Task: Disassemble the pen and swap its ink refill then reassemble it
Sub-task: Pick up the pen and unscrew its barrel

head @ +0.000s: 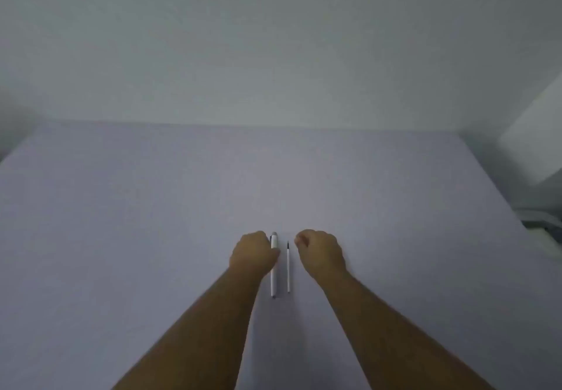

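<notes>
A white pen (274, 280) lies lengthwise on the pale table (152, 222), its grey end pointing away from me. A thin white ink refill (288, 271) with a dark tip lies parallel just to its right. My left hand (253, 253) rests against the pen's upper half, fingers curled over it and hiding part of the barrel. My right hand (320, 251) sits to the right of the refill, fingers curled shut, apart from the refill by a small gap.
The table ends at a plain wall at the back. A white box-like object (535, 149) and some pale items (544, 228) stand beyond the table's right edge.
</notes>
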A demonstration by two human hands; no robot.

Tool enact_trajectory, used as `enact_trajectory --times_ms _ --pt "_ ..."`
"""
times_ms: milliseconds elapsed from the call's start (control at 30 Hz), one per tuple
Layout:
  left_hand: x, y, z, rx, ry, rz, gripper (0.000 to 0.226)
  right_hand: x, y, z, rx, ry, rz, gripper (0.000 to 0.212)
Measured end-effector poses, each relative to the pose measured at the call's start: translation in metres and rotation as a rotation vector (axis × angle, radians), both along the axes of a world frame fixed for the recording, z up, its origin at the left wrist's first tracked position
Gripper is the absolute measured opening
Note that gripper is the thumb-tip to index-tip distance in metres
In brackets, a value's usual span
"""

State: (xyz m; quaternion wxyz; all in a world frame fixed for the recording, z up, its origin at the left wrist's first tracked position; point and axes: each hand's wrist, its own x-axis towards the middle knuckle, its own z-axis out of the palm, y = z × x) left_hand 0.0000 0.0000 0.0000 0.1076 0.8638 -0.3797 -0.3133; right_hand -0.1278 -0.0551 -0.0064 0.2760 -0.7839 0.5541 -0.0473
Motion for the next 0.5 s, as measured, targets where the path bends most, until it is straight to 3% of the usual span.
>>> enact_trajectory --times_ms 233,400,500 --pt "-0.015 0.008 -0.035 0.072 0.127 0.138 0.027 -0.002 0.004 -0.031 0.091 -0.046 -0.053 0.023" --pt "-0.012 0.009 -0.031 0.013 0.124 0.159 0.017 0.004 0.003 -0.031 0.084 -0.085 -0.059 0.023" --pt "-0.012 0.011 -0.023 -0.062 0.126 0.149 0.018 0.013 0.002 -0.021 0.178 -0.18 -0.124 0.027"
